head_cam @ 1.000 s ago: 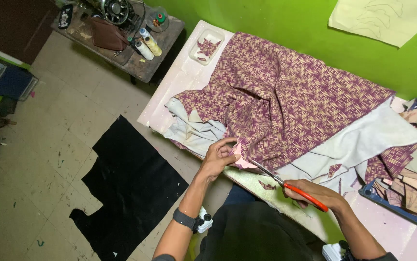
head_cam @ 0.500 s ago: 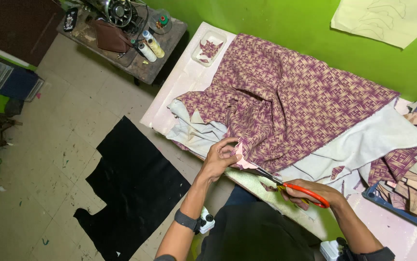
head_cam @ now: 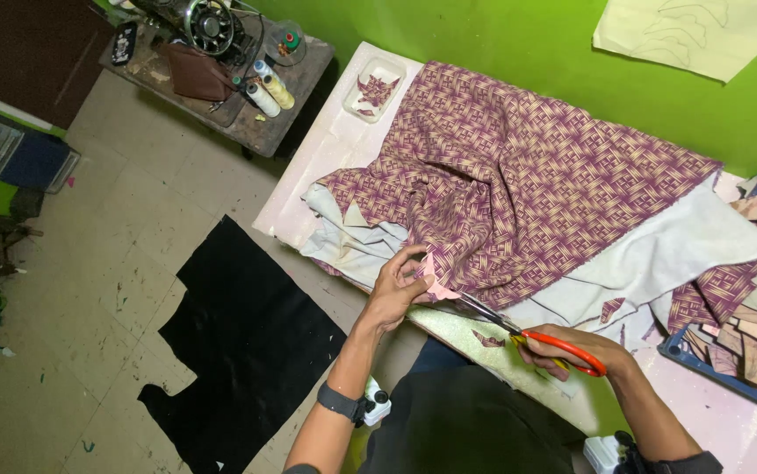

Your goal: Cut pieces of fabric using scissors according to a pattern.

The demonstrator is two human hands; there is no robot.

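Orange-handled scissors [head_cam: 519,332] — blades at purple-patterned fabric [head_cam: 519,175] edge

Single head view, worn on person's head, looks steeply down and forward over table [head_cam: 308,189]. Near range: left hand [head_cam: 399,290] and right hand [head_cam: 572,351] low in frame, close to lens. Green wall [head_cam: 519,44] at top, floor [head_cam: 115,254] at left.

Even, fairly bright indoor light falls from above; the green wall [head_cam: 519,53] glows saturated, without glare; the patterned fabric [head_cam: 519,175] stays sharp, its weave crisp; soft shadows sit under the table edge [head_cam: 308,237] and around the black cloth [head_cam: 238,351] on the floor; the far left corner darkens; the wide lens bends lines near the edges; near arms slightly soft.
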